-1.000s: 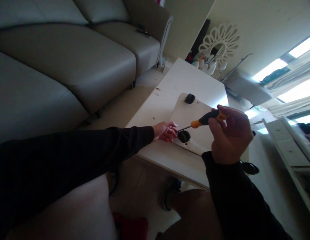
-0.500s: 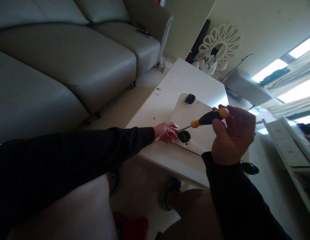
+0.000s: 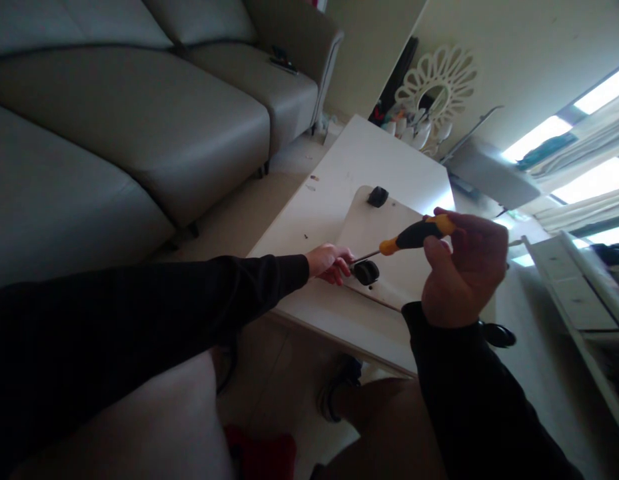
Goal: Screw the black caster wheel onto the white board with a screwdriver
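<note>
Screwdriver (image 3: 412, 237) between hands, seemingly on caster (image 3: 366, 272)

A grey sofa (image 3: 139, 127) faces a white table (image 3: 359, 167); bright windows (image 3: 584, 133) stand at the right.

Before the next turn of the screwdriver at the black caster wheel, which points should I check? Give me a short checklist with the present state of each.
1. Right hand grips the screwdriver by its handle: ok.
2. Left hand steadies things beside the caster wheel: ok.
3. Screwdriver tip seated in a screw: cannot tell, the tip is hidden at the left fingers.
4. Left fingers clear of the tip: not ok, they lie right at it.
5. White board lies flat on the table: ok.
6. Second caster fastened at the far corner: cannot tell.
</note>
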{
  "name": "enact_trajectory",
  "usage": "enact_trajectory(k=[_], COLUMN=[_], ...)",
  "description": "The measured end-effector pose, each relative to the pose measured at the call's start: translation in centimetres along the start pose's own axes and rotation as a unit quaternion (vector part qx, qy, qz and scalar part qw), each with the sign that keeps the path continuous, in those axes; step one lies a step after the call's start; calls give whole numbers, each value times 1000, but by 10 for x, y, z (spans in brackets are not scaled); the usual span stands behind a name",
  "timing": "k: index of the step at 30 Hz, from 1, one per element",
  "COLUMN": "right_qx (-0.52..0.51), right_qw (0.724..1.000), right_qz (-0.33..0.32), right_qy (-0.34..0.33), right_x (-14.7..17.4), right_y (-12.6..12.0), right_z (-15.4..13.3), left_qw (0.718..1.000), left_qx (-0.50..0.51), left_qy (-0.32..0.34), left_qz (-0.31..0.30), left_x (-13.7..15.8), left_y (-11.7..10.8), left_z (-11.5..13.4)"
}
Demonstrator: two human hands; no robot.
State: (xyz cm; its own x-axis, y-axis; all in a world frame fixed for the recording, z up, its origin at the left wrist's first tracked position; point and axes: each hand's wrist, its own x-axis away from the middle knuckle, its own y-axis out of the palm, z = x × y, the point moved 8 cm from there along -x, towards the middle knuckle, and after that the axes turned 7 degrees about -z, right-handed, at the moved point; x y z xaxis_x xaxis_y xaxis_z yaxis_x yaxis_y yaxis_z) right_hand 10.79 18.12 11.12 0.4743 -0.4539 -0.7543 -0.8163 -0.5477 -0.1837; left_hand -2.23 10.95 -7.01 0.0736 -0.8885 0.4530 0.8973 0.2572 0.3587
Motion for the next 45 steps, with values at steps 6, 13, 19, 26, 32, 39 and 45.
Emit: enact_trajectory(k=[6,13,19,26,32,39,45], right_qx=[5,31,57,56,41,23,48], right_qw=[1000,998,997,998,998,999,998], right_qz=[-5,13,12,9,9,18,0], right_qy=[14,47,44,41,40,37,42], right_x=[1,0,1,0,1,4,2], right_y=[0,-1,-1,0,-1,0,0], right_z=[-1,-2,-3,-4,-2,0,0], left_qw=[1000,999,1000,999,999,1000,1000], left_qx=[25,47,12,-19,-44,2,25], left_qy=[10,3,-9,-20,-17,-6,-9], left_qz=[-15,-25,2,16,17,-1,-11], left_x=[-4,-3,0,2,2,-3,-4], left_y=[-1,0,-1,1,2,-2,-3], left_z=[-3,-4,-1,3,5,-1,-5])
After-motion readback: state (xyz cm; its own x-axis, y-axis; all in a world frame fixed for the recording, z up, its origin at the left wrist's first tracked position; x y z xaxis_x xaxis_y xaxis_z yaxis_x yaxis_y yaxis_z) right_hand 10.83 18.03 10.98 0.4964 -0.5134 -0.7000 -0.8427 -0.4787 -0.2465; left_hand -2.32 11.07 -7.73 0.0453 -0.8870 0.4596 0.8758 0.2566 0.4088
